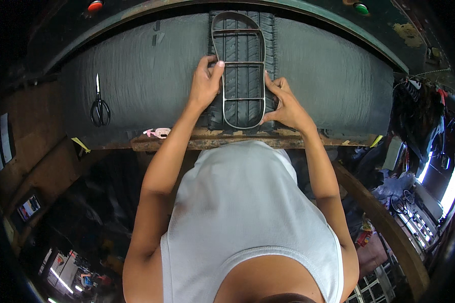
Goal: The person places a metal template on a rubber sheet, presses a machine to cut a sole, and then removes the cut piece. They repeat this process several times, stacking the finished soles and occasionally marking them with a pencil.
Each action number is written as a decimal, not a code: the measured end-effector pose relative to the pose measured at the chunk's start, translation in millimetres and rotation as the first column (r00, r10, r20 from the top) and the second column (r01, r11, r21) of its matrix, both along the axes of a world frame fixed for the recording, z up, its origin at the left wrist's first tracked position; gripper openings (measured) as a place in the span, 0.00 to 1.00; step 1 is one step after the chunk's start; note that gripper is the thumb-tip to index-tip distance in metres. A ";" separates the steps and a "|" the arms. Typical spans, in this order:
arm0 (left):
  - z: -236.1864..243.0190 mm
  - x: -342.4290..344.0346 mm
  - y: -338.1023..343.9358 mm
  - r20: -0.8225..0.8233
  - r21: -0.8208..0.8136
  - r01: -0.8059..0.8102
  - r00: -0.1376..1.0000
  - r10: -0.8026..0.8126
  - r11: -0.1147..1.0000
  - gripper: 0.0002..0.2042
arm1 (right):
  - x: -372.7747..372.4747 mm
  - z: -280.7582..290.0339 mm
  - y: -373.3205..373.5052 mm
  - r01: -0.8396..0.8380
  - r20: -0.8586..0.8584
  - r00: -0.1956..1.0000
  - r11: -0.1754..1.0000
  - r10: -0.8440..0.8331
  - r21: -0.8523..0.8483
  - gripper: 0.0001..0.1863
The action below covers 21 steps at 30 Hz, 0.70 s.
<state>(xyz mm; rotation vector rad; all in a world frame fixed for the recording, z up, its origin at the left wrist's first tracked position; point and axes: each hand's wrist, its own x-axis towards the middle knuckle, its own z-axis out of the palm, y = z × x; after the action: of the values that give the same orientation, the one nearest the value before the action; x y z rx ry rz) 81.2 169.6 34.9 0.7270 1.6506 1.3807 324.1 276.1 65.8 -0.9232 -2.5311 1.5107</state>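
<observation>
A metal sole-shaped cutting frame with crossbars [237,62] lies lengthwise on a black strip of treaded rubber [229,81] on a dark work surface [328,76]. My left hand [205,83] grips the frame's left side, its thumb at the middle crossbar and fingers curled at the edge. My right hand [283,106] holds the lower right side between thumb and fingers. Black-handled scissors [100,108] lie at the left, pointing away from me. A small pink object [162,133] is beside my left forearm.
The machine's rear beam [131,11] carries a red button [95,6] and a green button [361,8]. A wooden ledge [197,142] runs along the front. Dark hanging material [414,116] crowds the right, above a wooden beam [369,207]. A small screen [29,207] is at lower left.
</observation>
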 end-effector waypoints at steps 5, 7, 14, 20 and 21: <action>1.8 -3.6 -0.9 0.058 -0.011 0.023 0.998 -0.022 1.000 0.22 | -2.5 7.1 -1.3 0.013 -0.002 1.000 1.000 -0.013 0.004 0.71; 2.6 -4.4 -1.0 0.073 -0.011 0.028 0.997 -0.027 1.000 0.21 | -3.3 10.4 -2.0 0.012 -0.001 1.000 1.000 -0.012 0.012 0.71; -0.4 -2.6 -2.5 0.073 -0.007 0.015 0.997 -0.014 1.000 0.20 | -4.5 12.4 -4.4 0.016 0.064 0.998 0.999 -0.019 0.052 0.72; 13.6 -3.8 4.0 -0.125 -0.169 -0.009 0.992 -0.012 0.986 0.24 | -4.1 10.6 -4.2 0.029 0.052 0.998 0.999 -0.031 0.045 0.71; 20.6 -4.7 4.9 -0.161 -0.251 -0.008 0.986 -0.034 0.968 0.25 | -4.4 11.6 -5.1 0.029 0.050 0.998 0.998 -0.031 0.054 0.70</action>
<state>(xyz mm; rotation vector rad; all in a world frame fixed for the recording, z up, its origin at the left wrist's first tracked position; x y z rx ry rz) 76.5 174.5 55.4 0.7159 1.9045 1.0992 319.6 271.0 77.4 -1.0005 -2.5667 1.4223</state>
